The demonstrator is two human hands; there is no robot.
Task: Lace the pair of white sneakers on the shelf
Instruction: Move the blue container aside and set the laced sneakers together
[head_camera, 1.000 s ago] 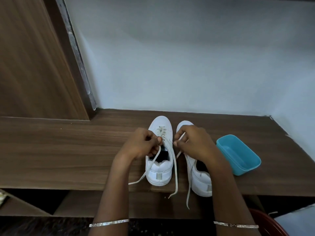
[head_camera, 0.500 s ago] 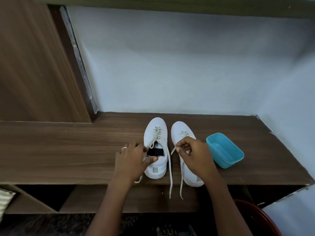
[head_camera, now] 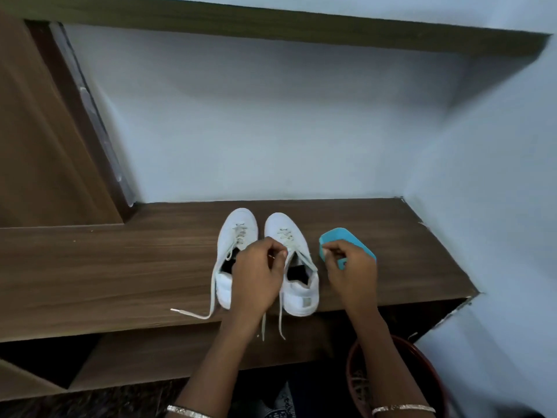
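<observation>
- On the wooden shelf (head_camera: 120, 267), near its front edge, the white sneakers stand side by side, toes to 12 o'clock: left sneaker (head_camera: 238, 230), right sneaker (head_camera: 280, 226).
- Left hand (head_camera: 259, 279): over the heels between the shoes, fingertips pinching the right sneaker's lace (head_camera: 286, 236).
- Right hand (head_camera: 352, 273): at 3 o'clock of the pair, fingers curled before the teal container (head_camera: 346, 236); whether it grips a lace cannot be told.
- Left sneaker's lace (head_camera: 187, 313): trails toward 8 o'clock across the shelf.
- Two lace ends hang over the front edge at 6 o'clock.
- Red basket (head_camera: 428, 366): below the shelf, 5 o'clock.
</observation>
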